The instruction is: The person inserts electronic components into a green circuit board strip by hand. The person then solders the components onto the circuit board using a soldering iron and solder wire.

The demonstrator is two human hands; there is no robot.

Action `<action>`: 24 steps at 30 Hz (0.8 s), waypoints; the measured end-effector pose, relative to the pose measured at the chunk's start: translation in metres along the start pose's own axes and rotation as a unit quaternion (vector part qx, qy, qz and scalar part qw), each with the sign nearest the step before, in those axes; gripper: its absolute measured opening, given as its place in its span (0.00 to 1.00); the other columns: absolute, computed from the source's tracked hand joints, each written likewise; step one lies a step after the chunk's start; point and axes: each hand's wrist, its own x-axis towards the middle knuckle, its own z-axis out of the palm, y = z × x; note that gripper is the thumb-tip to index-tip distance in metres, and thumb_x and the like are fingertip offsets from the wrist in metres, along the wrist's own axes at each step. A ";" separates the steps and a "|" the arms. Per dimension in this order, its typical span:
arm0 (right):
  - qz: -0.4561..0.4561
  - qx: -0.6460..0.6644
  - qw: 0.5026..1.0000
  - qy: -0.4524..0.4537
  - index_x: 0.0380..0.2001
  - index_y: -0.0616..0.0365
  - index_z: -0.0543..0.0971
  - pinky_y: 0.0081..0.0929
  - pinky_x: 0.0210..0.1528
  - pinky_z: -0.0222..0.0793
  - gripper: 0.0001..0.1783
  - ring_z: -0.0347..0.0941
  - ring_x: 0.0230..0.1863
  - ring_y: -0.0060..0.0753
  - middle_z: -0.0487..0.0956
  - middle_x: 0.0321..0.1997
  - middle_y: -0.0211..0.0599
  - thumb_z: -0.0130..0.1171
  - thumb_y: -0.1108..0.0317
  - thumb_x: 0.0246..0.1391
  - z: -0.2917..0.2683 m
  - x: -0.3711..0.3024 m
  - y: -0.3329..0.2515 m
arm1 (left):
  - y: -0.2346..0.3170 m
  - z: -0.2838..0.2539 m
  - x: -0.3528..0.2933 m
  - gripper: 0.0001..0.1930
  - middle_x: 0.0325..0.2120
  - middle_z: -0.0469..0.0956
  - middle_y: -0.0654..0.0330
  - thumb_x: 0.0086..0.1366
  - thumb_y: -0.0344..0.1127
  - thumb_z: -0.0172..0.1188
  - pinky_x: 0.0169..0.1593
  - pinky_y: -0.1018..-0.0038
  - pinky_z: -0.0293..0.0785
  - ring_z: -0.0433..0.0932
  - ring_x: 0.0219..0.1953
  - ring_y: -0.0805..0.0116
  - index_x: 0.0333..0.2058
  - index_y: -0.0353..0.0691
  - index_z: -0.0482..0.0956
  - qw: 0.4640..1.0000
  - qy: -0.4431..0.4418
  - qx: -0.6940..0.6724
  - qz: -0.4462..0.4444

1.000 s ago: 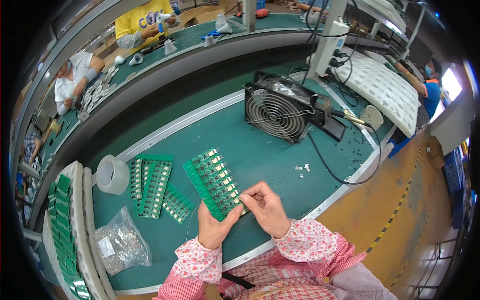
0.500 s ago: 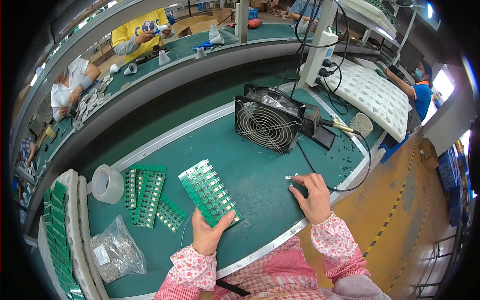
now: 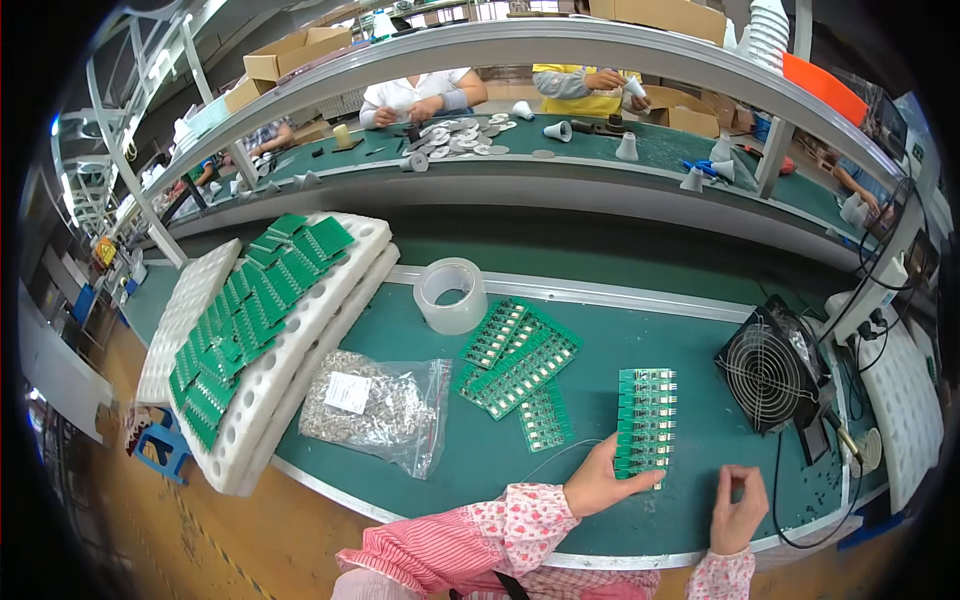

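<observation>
My left hand (image 3: pixel 598 483) grips the lower end of a green circuit board panel (image 3: pixel 640 425), thumb on top, with rows of small white and metal parts facing up. To the right of the panel, apart from it, my right hand (image 3: pixel 738 510) has its thumb and forefinger curled together. Whatever that pinch holds, if anything, is too small or hidden to make out. Left of the held panel, several more populated boards (image 3: pixel 525 372) lie overlapping on the green bench. A clear plastic bag of small metal parts (image 3: pixel 385 415) with a white label rests further left.
A roll of clear tape (image 3: pixel 450 296) stands behind the boards. White foam trays (image 3: pixel 262 420) at the left bear many green boards. A black fan (image 3: pixel 765 370) sits at the right, near a soldering iron (image 3: pixel 848 440) and cables. Beyond the rail (image 3: pixel 520 180), people work at another bench.
My view has swung left, bringing the foam trays fully into sight. The small metal part seen in my right fingers no longer shows. My left hand still holds the panel.
</observation>
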 end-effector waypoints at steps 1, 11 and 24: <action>0.001 -0.006 1.000 0.001 0.23 0.61 0.73 0.36 0.32 0.65 0.07 0.69 0.30 0.44 0.73 0.26 0.41 0.63 0.76 0.42 0.002 0.000 -0.008 | 0.000 0.001 0.001 0.22 0.39 0.76 0.62 0.54 0.27 0.65 0.45 0.77 0.72 0.74 0.41 0.76 0.48 0.35 0.69 1.000 0.006 0.012 0.024; -0.066 0.016 0.995 -0.077 0.27 0.60 0.77 0.24 0.32 0.69 0.08 0.72 0.30 0.31 0.76 0.30 0.36 0.66 0.75 0.40 0.022 0.011 -0.023 | 0.012 -0.002 0.012 0.18 0.36 0.77 0.61 0.54 0.25 0.64 0.42 0.77 0.73 0.76 0.37 0.74 0.44 0.33 0.70 0.999 0.046 0.012 0.020; 0.288 0.516 0.777 -0.218 0.31 0.62 0.75 0.18 0.35 0.72 0.06 0.73 0.37 0.22 0.76 0.40 0.39 0.60 0.72 0.52 0.041 0.001 -0.040 | 0.009 0.001 0.006 0.17 0.36 0.76 0.60 0.55 0.24 0.62 0.42 0.77 0.73 0.76 0.38 0.74 0.43 0.34 0.69 0.996 0.064 0.056 0.032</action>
